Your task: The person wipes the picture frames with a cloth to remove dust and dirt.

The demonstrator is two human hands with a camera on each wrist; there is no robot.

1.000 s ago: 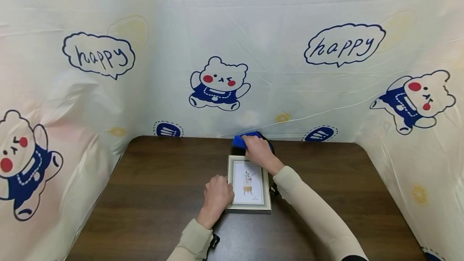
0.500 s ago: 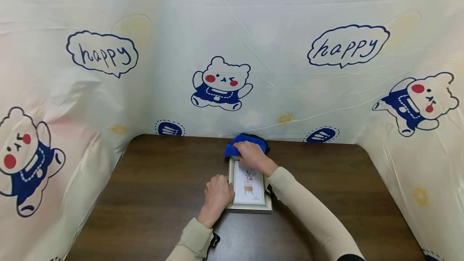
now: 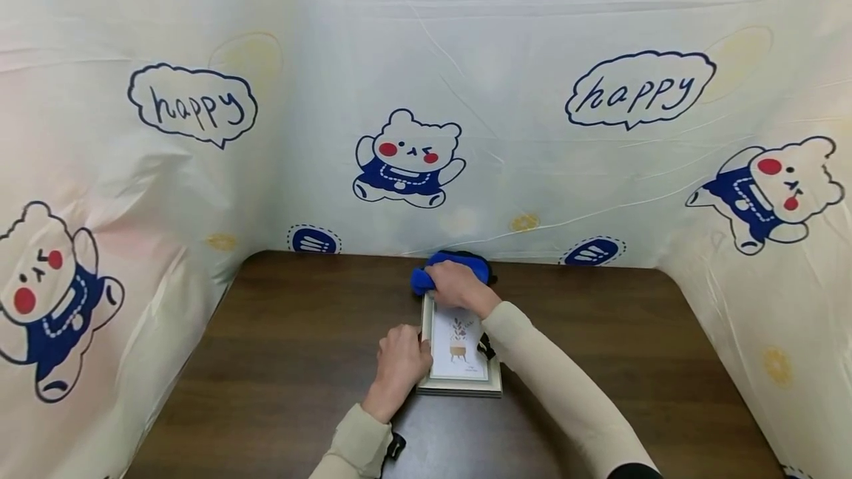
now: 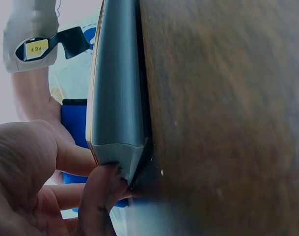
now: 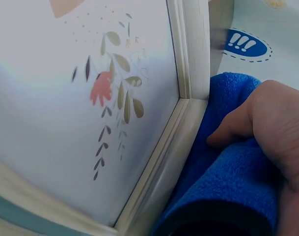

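Observation:
A cream picture frame (image 3: 458, 346) with a plant print lies face up on the table. My left hand (image 3: 401, 361) grips its left edge; in the left wrist view, thumb and fingers pinch a corner of the grey-green side (image 4: 119, 88). My right hand (image 3: 459, 287) holds a blue cloth (image 3: 421, 282) against the frame's far edge. In the right wrist view the fluffy cloth (image 5: 232, 172) is bunched under the thumb, right along the cream border (image 5: 193, 54). The right hand and wrist hide the frame's far right corner in the head view.
The dark wooden table (image 3: 319, 316) reaches back to a pale curtain (image 3: 519, 94) printed with bears and "happy" bubbles, which also hangs on both sides. Each wrist wears a black strap; the left one (image 3: 396, 446) shows beside the cuff.
My right hand and the blue cloth have moved left along the frame's far edge, and more of the cloth shows. My left hand has kept its grip on the left edge.

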